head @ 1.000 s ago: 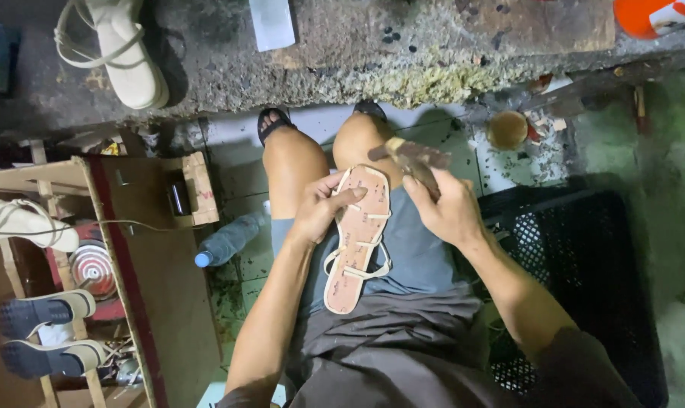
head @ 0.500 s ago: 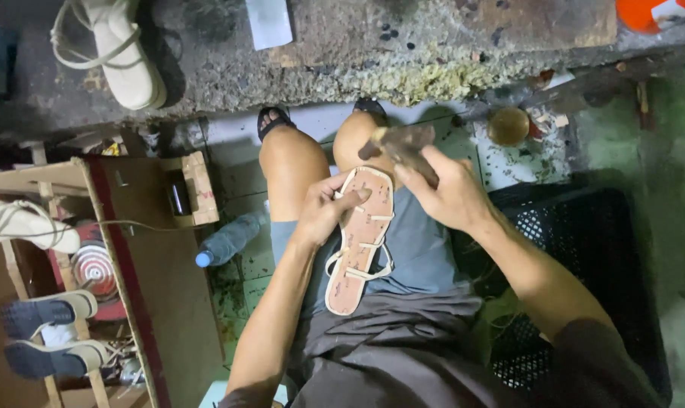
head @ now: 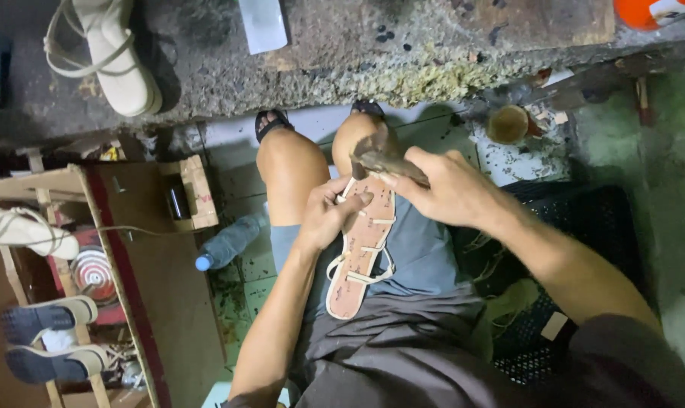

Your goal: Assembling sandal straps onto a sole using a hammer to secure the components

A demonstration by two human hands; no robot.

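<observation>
Centre of frame, on lap: strappy sandal (head: 361,253), tan insole up, pale straps, toe end pointing toward upper frame, heel toward lower.
Left hand (head: 329,214): closed on sandal's left edge near toe, fingers curled onto insole.
Right hand (head: 448,189): closed round hammer (head: 380,157), brown head just above sandal toe.
Left of centre, on floor: plastic bottle (head: 229,242), blue cap.
Upper left: white sandal (head: 112,53) on ledge.
Upper right: small brown cup (head: 507,125).
Lower right: black crate (head: 576,227).
</observation>
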